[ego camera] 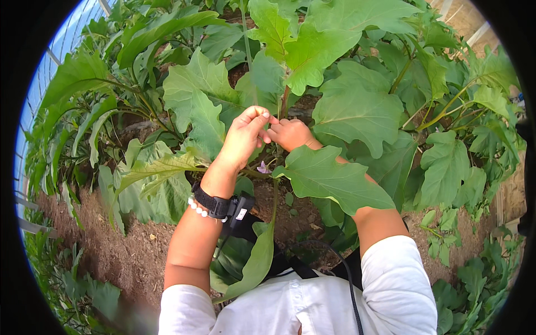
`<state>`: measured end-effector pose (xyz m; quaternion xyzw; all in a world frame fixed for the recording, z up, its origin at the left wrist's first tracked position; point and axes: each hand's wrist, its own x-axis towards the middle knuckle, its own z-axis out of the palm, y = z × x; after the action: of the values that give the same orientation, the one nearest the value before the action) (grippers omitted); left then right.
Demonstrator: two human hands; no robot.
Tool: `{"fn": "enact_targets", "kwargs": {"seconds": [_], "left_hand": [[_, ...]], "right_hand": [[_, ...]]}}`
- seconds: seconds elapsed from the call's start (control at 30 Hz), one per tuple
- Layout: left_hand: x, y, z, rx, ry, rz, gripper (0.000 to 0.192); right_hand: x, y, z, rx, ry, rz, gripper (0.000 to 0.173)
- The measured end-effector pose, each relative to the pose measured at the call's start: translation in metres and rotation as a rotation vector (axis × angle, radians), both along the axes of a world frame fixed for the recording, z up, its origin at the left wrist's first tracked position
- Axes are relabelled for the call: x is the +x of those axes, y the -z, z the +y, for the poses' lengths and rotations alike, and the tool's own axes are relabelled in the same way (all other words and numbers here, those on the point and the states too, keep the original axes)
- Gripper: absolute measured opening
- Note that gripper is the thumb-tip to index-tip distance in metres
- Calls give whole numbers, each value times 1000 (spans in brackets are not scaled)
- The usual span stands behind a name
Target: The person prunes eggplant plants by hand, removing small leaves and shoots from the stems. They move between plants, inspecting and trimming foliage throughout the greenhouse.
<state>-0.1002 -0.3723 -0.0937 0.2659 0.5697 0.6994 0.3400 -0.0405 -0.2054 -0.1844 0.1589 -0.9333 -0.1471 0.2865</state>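
Observation:
My left hand (248, 133) and my right hand (291, 133) meet fingertip to fingertip in front of the main stem (285, 100) of an eggplant plant. Thumb and fingers are pinched together on both; whatever lies between them is too small to make out. A thin pale string (248, 46) hangs from above and reaches the top of my left hand, where I lose sight of it. Just below the hands shows a pale purple flower (264, 168). One broad leaf (335, 176) covers part of my right forearm.
More eggplant plants (138, 96) crowd the left, right and far side. Bare soil (113, 247) lies below. A black strap with a small device (238, 208) sits on my left wrist, and a black cable (349, 272) runs across my white shirt (268, 312). Greenhouse film (58, 46) curves along the left.

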Motion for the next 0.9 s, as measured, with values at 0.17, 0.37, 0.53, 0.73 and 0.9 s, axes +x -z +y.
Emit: {"fn": "enact_targets", "kwargs": {"seconds": [0.17,0.37,0.53,0.73,0.9], "left_hand": [[1,-8,2,-19,-2,0,12],[-1,-19,3,-36,10,33,14],[4,-32,4,-124,122,60,18],[16,-51,-2,-194,169,44,22],[18,-58,-4,-200,171,48,24]], "right_hand": [[-2,-12,5,-68,138,-95,9],[27,-14,-6,-980,250,-69,9],[50,-11,-2,-738,72,-17,14],[62,-4,-4,-911,101,-6,13],[60,-18,-18,-1185,94,68,11]]}}
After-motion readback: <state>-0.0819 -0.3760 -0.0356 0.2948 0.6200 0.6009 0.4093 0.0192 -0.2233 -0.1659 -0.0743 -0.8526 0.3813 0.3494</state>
